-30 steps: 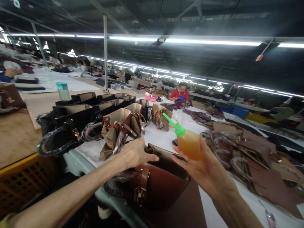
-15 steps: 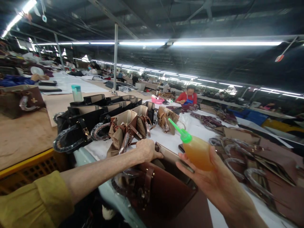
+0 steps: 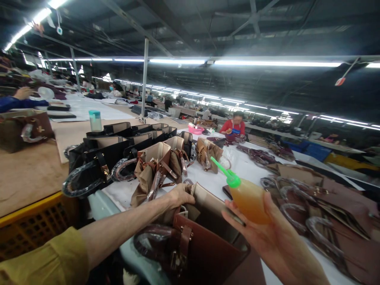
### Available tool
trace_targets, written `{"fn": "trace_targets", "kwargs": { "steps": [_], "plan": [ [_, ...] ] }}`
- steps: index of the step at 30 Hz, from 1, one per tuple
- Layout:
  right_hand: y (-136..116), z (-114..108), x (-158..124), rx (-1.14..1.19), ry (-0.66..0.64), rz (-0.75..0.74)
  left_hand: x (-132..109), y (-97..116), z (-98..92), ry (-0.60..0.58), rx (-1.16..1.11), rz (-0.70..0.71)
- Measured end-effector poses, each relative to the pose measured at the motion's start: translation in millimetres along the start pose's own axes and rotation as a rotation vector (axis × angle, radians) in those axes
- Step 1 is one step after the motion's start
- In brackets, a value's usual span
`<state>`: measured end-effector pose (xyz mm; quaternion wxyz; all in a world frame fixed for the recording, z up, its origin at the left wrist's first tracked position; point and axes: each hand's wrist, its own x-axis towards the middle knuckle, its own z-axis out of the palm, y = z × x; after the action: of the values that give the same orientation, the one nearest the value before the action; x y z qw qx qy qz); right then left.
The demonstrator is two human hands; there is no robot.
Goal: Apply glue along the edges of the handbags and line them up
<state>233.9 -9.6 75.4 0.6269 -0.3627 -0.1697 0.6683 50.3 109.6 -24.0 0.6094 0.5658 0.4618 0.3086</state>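
Observation:
A brown handbag (image 3: pixel 213 249) stands before me at the table's edge with its top open, showing a beige lining. My left hand (image 3: pixel 180 195) is closed on the upper edge at the bag's left side. In my right hand (image 3: pixel 264 237) rests a squeeze bottle (image 3: pixel 251 200) of amber liquid, its bright green spout pointing up and left. A thin, flat strip (image 3: pixel 238 218) also sits between the fingers of that hand; its kind is unclear. The right hand hovers over the bag's far right edge. Clear film wraps the bag's handle (image 3: pixel 154 235).
Black handbags (image 3: pixel 111 152) and tan-and-brown ones (image 3: pixel 152 158) crowd the table to the left. More brown bags (image 3: pixel 332 198) lie at right. A yellow crate (image 3: pixel 38 221) is at lower left. A person in red (image 3: pixel 233 126) sits across the table; a blue sleeve (image 3: pixel 18 103) shows far left.
My left hand has shifted slightly left and down along the bag's edge, and the bag's mouth looks wider. The bottle sits slightly lower in view, still in my right hand.

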Motion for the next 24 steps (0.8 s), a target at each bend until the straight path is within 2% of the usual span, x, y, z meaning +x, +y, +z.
{"fn": "trace_targets", "kwargs": {
  "steps": [8,13,16,18,21,24],
  "plan": [
    [-3.8,-5.1,4.9,-0.027,0.037,-0.09,-8.6,-0.4,-8.9,-0.104,-0.04,0.07],
    [-5.9,-10.6,3.5,-0.008,0.052,-0.092,-10.6,-8.3,-11.0,-0.081,-0.057,0.065],
    [-9.9,-15.6,1.4,0.008,0.077,-0.078,-9.5,-5.4,-9.1,-0.076,-0.036,0.078],
    [-13.6,-18.3,-1.9,0.018,0.096,-0.072,-7.0,6.2,-8.3,-0.082,-0.008,0.097],
    [-17.2,-21.1,-11.6,0.023,0.113,-0.063,-1.6,36.2,-7.7,-0.103,0.069,0.175],
    [-15.7,-27.2,-24.6,0.027,0.109,-0.046,2.1,69.5,-5.4,-0.135,0.367,0.334]
  ]
}}
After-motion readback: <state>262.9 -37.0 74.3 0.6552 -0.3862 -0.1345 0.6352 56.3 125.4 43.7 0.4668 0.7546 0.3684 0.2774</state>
